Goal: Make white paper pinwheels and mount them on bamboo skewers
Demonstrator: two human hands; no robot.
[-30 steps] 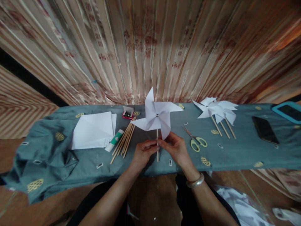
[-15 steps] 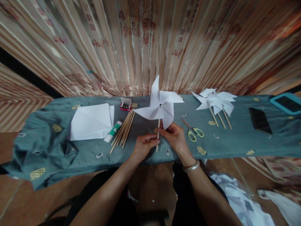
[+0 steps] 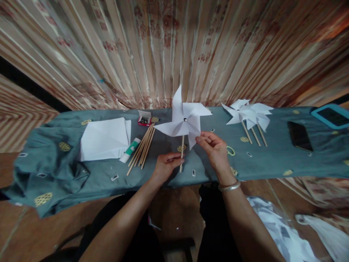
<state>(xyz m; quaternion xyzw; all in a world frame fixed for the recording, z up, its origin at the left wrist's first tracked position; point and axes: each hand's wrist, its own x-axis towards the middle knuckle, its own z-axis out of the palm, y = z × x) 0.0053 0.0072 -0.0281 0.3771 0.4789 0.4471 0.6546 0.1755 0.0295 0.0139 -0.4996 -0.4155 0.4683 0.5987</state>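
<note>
Left of the grip lie a bundle of wooden sticks (image 3: 141, 148), a glue stick (image 3: 130, 150) and white paper sheets (image 3: 105, 139) — a small pin box (image 3: 144, 118) just beyond them. Right of it — finished pinwheels (image 3: 249, 113), a dark phone (image 3: 299, 135), a blue-cased tablet (image 3: 331, 115) — on the grey-green cloth (image 3: 54, 163).

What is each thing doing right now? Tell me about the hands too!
left hand: pinching the stick
right hand: fingers touching a blade of the pinwheel
pinwheel: finished, held upright
stick: upright under the pinwheel
finished pinwheels: lying flat on the cloth
spare sticks: lying in a loose bundle
glue stick: lying on its side
pin box: open
paper sheets: stacked flat
phone: screen dark
</note>
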